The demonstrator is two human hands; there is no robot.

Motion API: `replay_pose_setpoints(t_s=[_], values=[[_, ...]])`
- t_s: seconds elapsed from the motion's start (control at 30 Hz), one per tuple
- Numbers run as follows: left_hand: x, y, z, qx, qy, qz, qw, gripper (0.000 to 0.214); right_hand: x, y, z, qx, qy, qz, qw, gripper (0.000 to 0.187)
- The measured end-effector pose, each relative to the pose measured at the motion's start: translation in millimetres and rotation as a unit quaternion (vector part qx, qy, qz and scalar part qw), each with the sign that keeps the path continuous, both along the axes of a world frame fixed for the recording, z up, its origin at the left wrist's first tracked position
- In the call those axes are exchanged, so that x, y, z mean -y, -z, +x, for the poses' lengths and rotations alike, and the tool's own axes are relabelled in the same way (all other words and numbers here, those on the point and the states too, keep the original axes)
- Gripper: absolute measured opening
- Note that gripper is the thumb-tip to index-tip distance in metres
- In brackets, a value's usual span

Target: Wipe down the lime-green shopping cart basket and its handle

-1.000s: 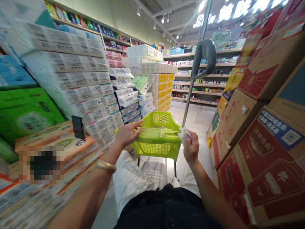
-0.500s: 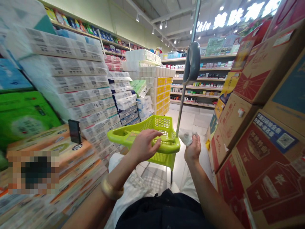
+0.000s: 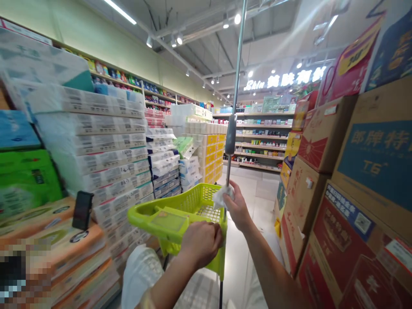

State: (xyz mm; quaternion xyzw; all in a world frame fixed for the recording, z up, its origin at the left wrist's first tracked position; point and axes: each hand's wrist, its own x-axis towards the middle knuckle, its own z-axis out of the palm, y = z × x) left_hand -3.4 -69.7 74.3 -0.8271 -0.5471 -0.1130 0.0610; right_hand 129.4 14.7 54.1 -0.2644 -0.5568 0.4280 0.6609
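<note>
The left hand (image 3: 200, 243) clamps the green basket (image 3: 180, 214) rim to steady it (tilted), while the right hand (image 3: 237, 207) fingers pinch a white cloth (image 3: 220, 197) against the pole (image 3: 230, 137).

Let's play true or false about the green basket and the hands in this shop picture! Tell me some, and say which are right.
1. The left hand grips the near rim of the green basket. True.
2. The right hand holds a red apple. False: it holds a crumpled white cloth against the metal pole.
3. The basket is full of bottles. False: nothing shows inside it.
4. Brown cardboard boxes are stacked on the right. True.
5. A dark phone stands on the orange packs at the left. True.
</note>
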Motion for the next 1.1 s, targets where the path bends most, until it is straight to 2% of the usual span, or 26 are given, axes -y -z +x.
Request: replay_pose_setpoints(t_s=[0.1,0.17,0.2,0.27,0.37,0.43,0.47,0.53,0.63,0.73,0.83,0.9,0.97,1.1], values=[[1.5,-3.0,-2.7,0.010,0.002,-0.014,1.000,0.043,-9.2,-41.8,-5.6,-0.024,0.000,0.049,0.998,0.051],[2.1,-2.9,-3.9,0.020,0.004,-0.015,1.000,0.043,-11.8,-50.9,-9.0,-0.034,0.019,0.066,0.997,0.051],[2.2,-1.9,-4.5,0.029,0.002,-0.013,0.999,0.043,-11.9,-47.9,-10.5,-0.034,0.031,0.069,0.997,0.049],[2.1,1.3,-6.2,0.061,0.000,-0.002,0.998,0.040,-10.8,-30.6,-13.1,-0.029,0.050,0.066,0.996,0.044],[-0.5,5.4,-9.5,0.165,0.016,0.017,0.986,0.032,-9.5,-2.8,-16.5,-0.038,0.046,0.039,0.997,0.042],[-4.2,2.8,-12.4,0.269,0.045,0.038,0.961,0.029,-11.2,-3.7,-18.9,-0.070,0.031,0.020,0.997,0.042],[-6.4,-1.4,-14.0,0.319,0.061,0.053,0.944,0.028,-12.7,-12.6,-20.1,-0.092,0.024,0.016,0.995,0.042],[-10.6,-17.0,-17.3,0.403,0.091,0.092,0.906,0.028,-16.6,-45.4,-21.7,-0.143,0.010,0.022,0.989,0.039],[-14.2,-57.0,-20.7,0.472,0.149,0.134,0.859,0.034,-24.1,-113.5,-20.7,-0.212,-0.018,0.058,0.975,0.036],[-13.8,-104.9,-19.5,0.515,0.211,0.122,0.822,0.042,-32.1,-175.8,-15.2,-0.227,-0.025,0.103,0.968,0.031],[-10.9,-142.0,-12.5,0.535,0.281,0.069,0.794,0.050,-32.3,-215.3,-8.7,-0.222,0.004,0.160,0.962,0.028],[-8.7,-154.7,-6.2,0.549,0.314,0.028,0.774,0.051,-22.5,-225.9,-7.0,-0.195,0.027,0.212,0.957,0.029],[-7.6,-158.1,-0.5,0.564,0.335,0.003,0.754,0.053,-4.4,-223.4,-8.8,-0.132,0.052,0.266,0.954,0.031],[-9.8,-150.8,4.0,0.603,0.343,-0.016,0.720,0.060,38.7,-190.8,-16.9,-0.006,0.109,0.383,0.917,0.033]])
